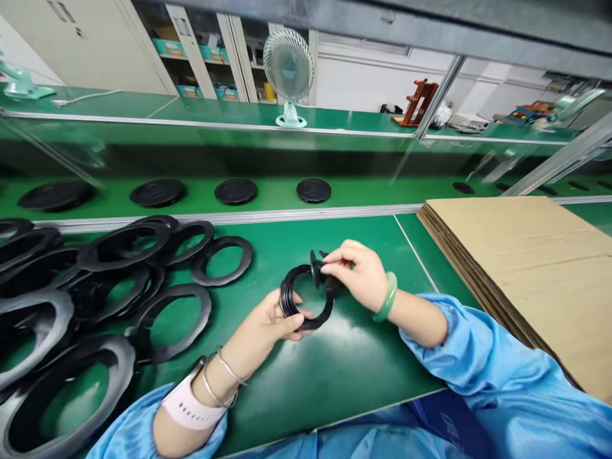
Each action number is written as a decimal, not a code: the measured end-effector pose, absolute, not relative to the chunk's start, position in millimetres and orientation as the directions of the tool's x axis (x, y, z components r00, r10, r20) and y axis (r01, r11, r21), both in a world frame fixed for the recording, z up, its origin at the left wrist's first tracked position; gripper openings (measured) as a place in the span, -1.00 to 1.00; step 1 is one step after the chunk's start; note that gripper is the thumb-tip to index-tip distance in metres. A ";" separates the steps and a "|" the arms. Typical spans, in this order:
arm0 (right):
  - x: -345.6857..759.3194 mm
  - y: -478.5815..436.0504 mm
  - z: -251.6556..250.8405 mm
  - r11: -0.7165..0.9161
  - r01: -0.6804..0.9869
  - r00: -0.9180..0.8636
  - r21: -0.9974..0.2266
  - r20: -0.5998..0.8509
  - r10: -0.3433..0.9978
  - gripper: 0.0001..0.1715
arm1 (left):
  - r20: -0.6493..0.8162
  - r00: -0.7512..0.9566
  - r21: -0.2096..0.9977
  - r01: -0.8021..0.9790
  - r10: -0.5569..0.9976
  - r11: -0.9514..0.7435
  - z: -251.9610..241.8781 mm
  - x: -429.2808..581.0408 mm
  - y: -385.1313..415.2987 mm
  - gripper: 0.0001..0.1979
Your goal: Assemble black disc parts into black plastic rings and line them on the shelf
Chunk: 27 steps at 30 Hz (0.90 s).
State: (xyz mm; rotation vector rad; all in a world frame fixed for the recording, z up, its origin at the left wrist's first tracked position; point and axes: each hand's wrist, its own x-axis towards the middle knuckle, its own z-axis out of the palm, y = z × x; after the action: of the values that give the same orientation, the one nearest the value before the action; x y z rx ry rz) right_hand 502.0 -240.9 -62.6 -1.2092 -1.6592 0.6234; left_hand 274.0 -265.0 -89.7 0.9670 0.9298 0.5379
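Blue sleeves [482, 338] lay closest, reaching over the near edge of a green worktop [354, 382] from either side of a black ring [287, 294] held tilted over its surface. Work on that ring looked partway through: a small black flanged piece [315, 269] was at the ring's far right rim, and as fingers were pinching it, it was probably not yet settled; whether it was going on or coming off could not be told. To the left of the ring, loose black rings [205, 306] lay in an overlapping heap, perhaps left to be handled, though nothing marked any as finished. Beyond the ring, flat round black pieces [236, 190] sat spaced out along a green strip [272, 191], and to its right lay a stack of cardboard sheets [521, 242]; neither hand touched these. The left grip [272, 319] was closed around the ring's near left side, thumb over the front and fingertips showing through the opening, so the ring sat within it. The right grip [356, 268] was narrow, thumb and fingertips holding the small piece just at the ring's far right; whether that piece touched the rim was hard to tell.
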 end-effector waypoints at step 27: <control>473.6 -272.7 -97.5 0.751 0.659 -0.477 -0.054 0.741 0.472 -0.82 | -0.270 0.246 0.962 0.118 0.931 0.248 -107.5 286.3 -272.9 -0.31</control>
State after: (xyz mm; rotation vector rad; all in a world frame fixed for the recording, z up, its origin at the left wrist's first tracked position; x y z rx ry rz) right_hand 473.6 -272.7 -97.5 -0.8447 -2.1641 -0.3051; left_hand 286.3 -272.9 -107.5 1.1854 1.1882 0.7835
